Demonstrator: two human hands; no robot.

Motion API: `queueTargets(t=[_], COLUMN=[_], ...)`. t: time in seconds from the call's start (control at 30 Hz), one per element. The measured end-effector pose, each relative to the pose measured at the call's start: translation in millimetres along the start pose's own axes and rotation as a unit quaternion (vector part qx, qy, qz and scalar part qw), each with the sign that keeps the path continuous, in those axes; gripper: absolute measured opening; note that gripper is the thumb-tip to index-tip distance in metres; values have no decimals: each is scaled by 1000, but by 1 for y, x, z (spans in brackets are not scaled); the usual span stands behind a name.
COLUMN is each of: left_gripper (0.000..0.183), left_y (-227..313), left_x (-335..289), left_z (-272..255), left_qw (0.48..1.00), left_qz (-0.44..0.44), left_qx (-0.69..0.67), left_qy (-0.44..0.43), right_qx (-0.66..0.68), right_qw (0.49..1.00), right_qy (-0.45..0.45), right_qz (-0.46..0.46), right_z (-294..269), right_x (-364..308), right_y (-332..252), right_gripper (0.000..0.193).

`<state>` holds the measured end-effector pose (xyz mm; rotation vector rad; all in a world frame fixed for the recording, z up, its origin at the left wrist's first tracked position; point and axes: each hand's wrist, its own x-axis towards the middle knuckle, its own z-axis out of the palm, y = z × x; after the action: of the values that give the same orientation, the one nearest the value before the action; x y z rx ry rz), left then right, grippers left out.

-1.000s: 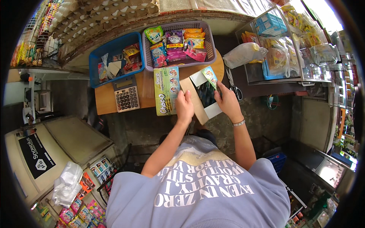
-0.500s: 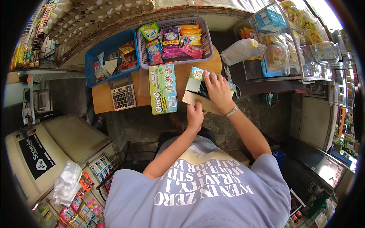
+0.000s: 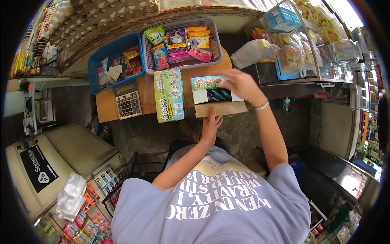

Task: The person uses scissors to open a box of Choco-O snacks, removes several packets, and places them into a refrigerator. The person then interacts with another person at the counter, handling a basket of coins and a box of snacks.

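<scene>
An open carton [image 3: 221, 109] is held at the table's front edge. Its brown flap folds toward me, white flaps stand at the sides, and a printed blue-green panel rises at the back. Dark, shiny packets [image 3: 219, 94] lie inside. My left hand [image 3: 210, 125] grips the brown flap, thumb on top and fingers underneath. Over the carton's right back corner is my right hand [image 3: 245, 87], slightly blurred, its fingers stretched toward the printed panel with nothing seen in them. A closed green-and-blue snack box [image 3: 170, 95] lies just left of the carton.
On the wooden table [image 3: 106, 106] are a calculator [image 3: 128, 101], a blue basket [image 3: 94, 67] and a purple basket [image 3: 217, 38] of colourful sachets. A plastic bag [image 3: 256, 53] sits right of the table, beside a clear display case [image 3: 280, 83]. Egg trays [image 3: 101, 22] are stacked behind.
The carton has turned from a slant to nearly square with me, and its dark contents show more fully. My right hand has lifted from its top and shifted right; my left keeps hold.
</scene>
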<state>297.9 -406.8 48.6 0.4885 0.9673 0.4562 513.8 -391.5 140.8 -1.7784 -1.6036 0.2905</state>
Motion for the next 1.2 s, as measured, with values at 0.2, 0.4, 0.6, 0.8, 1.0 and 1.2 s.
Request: queueTargets(t=[0.2, 0.4, 0.6, 0.8, 1.0, 1.2], left_gripper=[53, 41, 34, 33, 46, 46], left_y=[116, 194, 181, 187, 201, 200], left_x=[-51, -2, 79, 70, 69, 75], left_z=[20, 78, 58, 51, 38, 48], left_qw=[865, 545, 415, 536, 590, 549], left_qz=[-239, 487, 328, 270, 228, 239], left_qx=[344, 653, 822, 786, 765, 788], left_qy=[-276, -197, -209, -144, -122, -144], right_qx=[-111, -211, -188, -4, 165, -156], right_qw=[879, 906, 891, 886, 877, 951], right_qy=[238, 59, 37, 62, 206, -1], right_qz=[397, 362, 412, 459, 401, 267], right_z=[2, 104, 113, 81, 3, 15], right_x=[-127, -170, -164, -224, -216, -147], right_y=[115, 139, 136, 164, -32, -159], right_gripper=[17, 32, 44, 45, 36, 60])
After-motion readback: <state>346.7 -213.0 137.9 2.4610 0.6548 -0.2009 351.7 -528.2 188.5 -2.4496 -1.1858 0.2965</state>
